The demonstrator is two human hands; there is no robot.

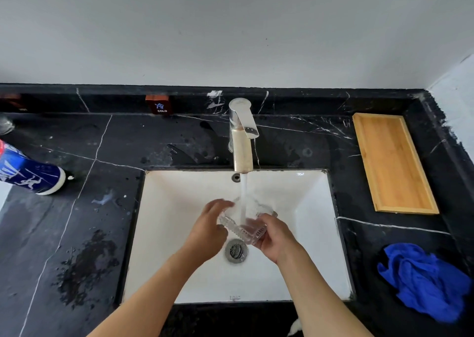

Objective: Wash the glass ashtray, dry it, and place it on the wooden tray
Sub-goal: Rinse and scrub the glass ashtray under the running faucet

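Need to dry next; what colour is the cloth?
Blue, crumpled cloth on the counter, head view.

One head-worn view, looking steeply down and forward over the sink (179,208), close above, wall beyond.

Both hands sit low in the white rectangular sink (302,208), its sloped walls closing in on every side. Straight ahead of the right hand (275,236) the chrome faucet (241,141) overhangs the basin. Up and to its right, the black marble surface (295,141) lies bare as far as the empty wooden tray (392,162). Nearer, right of that hand, a crumpled blue cloth (423,280) occupies the surface.
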